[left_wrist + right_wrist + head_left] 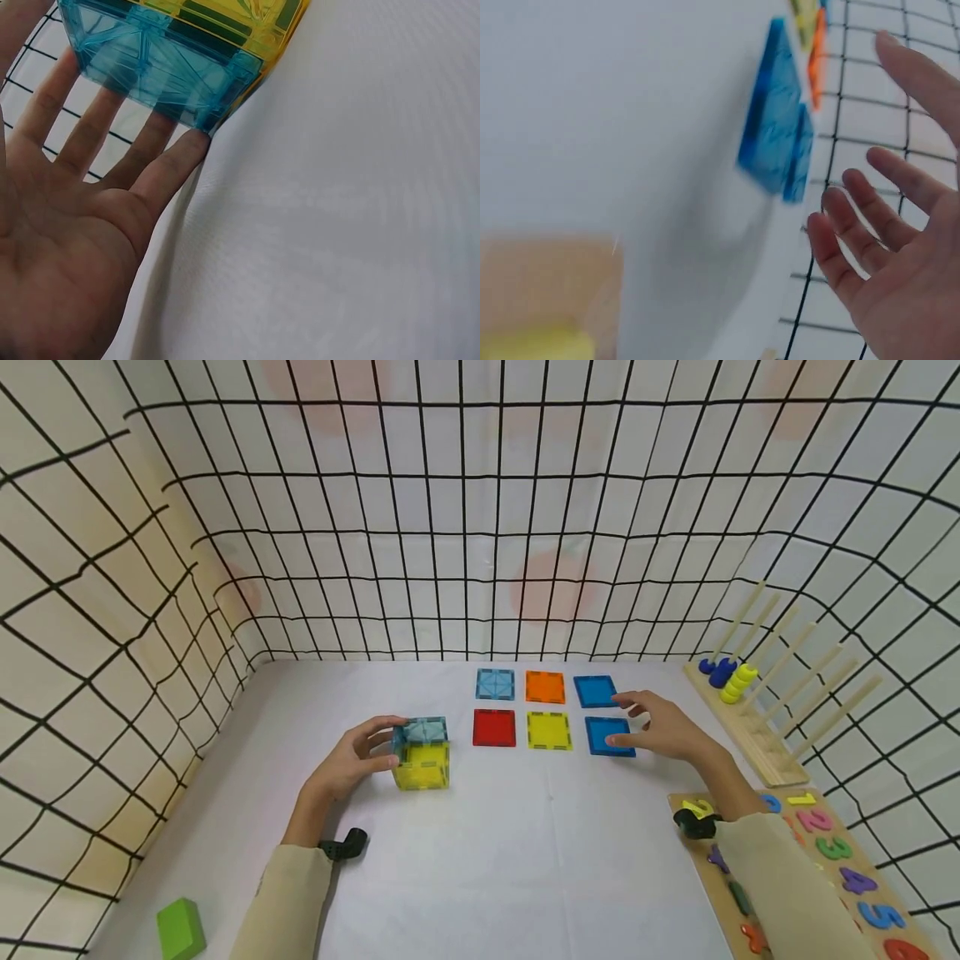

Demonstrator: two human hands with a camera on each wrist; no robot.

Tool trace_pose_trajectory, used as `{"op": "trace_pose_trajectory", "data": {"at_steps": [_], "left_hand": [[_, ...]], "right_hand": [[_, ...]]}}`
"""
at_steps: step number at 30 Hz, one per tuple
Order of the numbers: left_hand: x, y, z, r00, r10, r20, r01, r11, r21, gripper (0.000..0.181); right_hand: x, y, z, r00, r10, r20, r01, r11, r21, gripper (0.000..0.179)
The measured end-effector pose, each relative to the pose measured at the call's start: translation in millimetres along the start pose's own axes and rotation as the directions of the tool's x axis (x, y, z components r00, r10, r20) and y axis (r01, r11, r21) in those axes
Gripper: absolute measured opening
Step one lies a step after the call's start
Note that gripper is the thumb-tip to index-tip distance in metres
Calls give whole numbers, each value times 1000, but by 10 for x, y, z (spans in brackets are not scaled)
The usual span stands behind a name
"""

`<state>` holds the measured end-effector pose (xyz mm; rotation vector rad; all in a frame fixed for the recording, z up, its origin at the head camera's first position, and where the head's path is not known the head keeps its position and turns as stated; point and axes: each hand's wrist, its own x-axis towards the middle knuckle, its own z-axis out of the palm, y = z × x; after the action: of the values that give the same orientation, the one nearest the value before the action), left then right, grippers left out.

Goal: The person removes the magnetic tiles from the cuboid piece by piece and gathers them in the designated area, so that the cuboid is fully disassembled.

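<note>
On the left side of the table my left hand [348, 762] holds a small box of see-through magnetic tiles [422, 767], light blue and yellow. Its thumb is at the near left corner and its fingers reach along the far side. The left wrist view shows the thumb tip against a corner of the light blue tile [150, 64]. Over at the right, my right hand [660, 727] is spread beside two dark blue square tiles [609, 743] [596, 691]. In the right wrist view the fingers [885, 217] are apart from the blue tiles [769, 112] and hold nothing.
Flat tiles lie in two rows: light blue [495, 684], orange [544, 687], red [494, 727] and yellow [549, 730]. A wooden peg rack [757, 735] and a number board [693, 860] stand right. A green block [180, 929] lies front left. Black-lined walls [465, 510] surround the table.
</note>
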<state>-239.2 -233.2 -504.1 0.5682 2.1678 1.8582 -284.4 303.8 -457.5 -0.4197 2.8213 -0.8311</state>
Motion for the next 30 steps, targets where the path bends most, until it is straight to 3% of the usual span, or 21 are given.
{"op": "trace_pose_trajectory", "data": {"at_steps": [11,18,23,30], "left_hand": [[21,-14,11,999,-8,-31,10,999,42,59],[14,4,23,999,-23,-38,26,997,67,58],[15,19,20,999,-19,-43,22,996,85,57],[21,6,25,998,-31,-54,36,994,100,57]], "right_hand": [[72,-487,291,996,-76,-42,84,969,233,72],[102,-854,562,983,-179,-47,183,913,365,61],[148,-1137,749,967,-251,-51,250,885,394,51],[196,-1513,1029,964,-265,-18,252,890,381,53]]}}
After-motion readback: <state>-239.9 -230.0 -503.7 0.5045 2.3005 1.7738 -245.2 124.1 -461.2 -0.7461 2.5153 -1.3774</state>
